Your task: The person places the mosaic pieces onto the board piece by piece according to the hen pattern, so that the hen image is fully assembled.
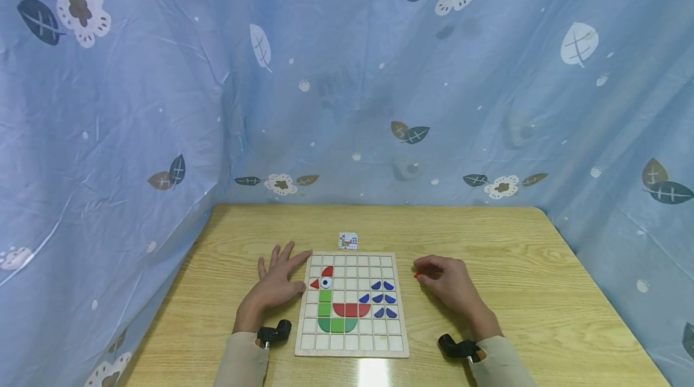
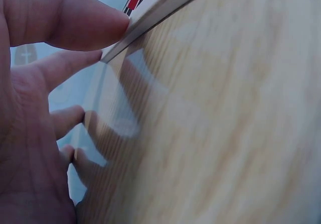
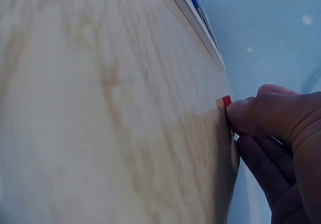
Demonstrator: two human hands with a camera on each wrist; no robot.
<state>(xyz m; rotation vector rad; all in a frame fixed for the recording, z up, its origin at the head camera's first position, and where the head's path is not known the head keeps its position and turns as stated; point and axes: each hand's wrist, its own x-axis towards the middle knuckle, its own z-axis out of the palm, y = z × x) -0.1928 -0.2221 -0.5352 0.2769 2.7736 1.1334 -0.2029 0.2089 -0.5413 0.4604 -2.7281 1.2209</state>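
Note:
A square wooden grid board (image 1: 379, 343) lies on the table, with flat coloured pieces forming a bird. My left hand (image 1: 275, 286) rests at the board's left edge, fingers spread, thumb and index fingertip against the rim. To the right of the board, my right hand (image 1: 454, 284) pinches a small red piece (image 3: 226, 101) between thumb and fingers, close to the tabletop. Much of that piece is hidden, so its shape cannot be told. On the board, a red triangle (image 1: 315, 284) sits beside a round eye piece (image 1: 325, 283), with a red quarter-circle (image 1: 328, 271) above.
Behind the board lies a small picture card (image 1: 348, 240) showing a similar bird on a grid. Blue pieces (image 1: 378, 298) fill several cells at the board's right. The wooden table (image 1: 488, 230) ends at a blue patterned curtain (image 1: 336, 103) on the back and sides.

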